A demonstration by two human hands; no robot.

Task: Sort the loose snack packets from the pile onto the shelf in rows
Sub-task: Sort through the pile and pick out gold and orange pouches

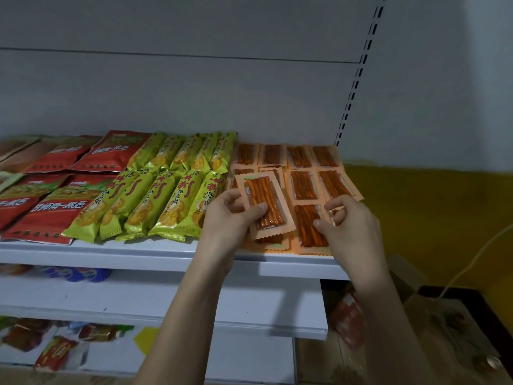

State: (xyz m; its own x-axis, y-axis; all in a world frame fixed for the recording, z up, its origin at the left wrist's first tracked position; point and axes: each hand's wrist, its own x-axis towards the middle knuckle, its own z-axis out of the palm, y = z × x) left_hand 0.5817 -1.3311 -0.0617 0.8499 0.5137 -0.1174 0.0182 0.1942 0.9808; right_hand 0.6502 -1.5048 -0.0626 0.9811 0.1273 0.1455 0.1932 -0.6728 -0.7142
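White metal shelving [155, 255] fills my view, its grey back panel and slotted upright [358, 76] rising behind, with a grey wall over a mustard-yellow band [427, 207] to the right.

Top shelf, left to right, as I log it:
- Red pouches [41, 215], two rows, white Chinese lettering across each front; the characters are too blurred for me to read.
- Green-yellow wrapped packets [155, 204], two rows of five, red Chinese characters running lengthwise and a round biscuit picture; I can make out no brand.
- Orange stick-snack packets [304, 184], clear windows showing reddish sticks, laid flat in rows at the right end of the shelf; no print legible.

Hands:
- My left hand [230, 218] pinches one orange stick-snack packet [266, 204], thumb on its front and fingers behind, holding it tilted above the rows near the shelf's front edge.
- My right hand [347, 220] hovers just beside it over the front row, fingers loosely curled, thumb and forefinger apart; I see nothing gripped in it.

Lower shelves: blue packets [80, 273] on the second level; assorted red and brown packets [55, 354] on the third, labels unreadable. A cardboard box [449, 329] and a white cable [472, 262] sit at the lower right.
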